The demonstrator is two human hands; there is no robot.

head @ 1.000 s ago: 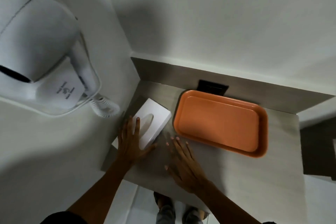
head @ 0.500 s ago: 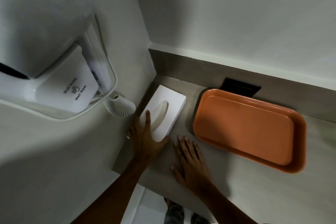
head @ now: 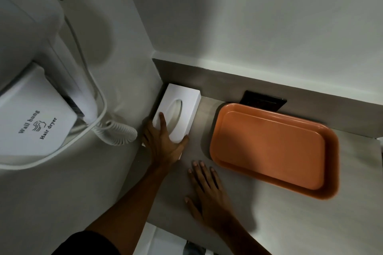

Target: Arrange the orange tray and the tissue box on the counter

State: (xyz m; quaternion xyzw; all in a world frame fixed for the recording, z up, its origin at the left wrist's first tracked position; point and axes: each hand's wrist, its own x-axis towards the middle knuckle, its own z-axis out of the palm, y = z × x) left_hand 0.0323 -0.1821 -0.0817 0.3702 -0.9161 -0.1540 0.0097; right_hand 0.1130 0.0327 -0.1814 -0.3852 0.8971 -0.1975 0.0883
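A white tissue box point(head: 178, 116) sits in the counter's point(head: 269, 223) back left corner, its long axis running away from the person, with the left hand point(head: 163, 143) wrapped over its near end, thumb and fingers gripping the sides. To the box's right, apart from it, lies the orange tray point(head: 273, 149). The right hand point(head: 207, 190) lies flat and empty on the counter, nearer the tray.

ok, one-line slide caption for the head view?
Left hand holds white tissue box in counter corner; right hand flat beside empty orange tray.
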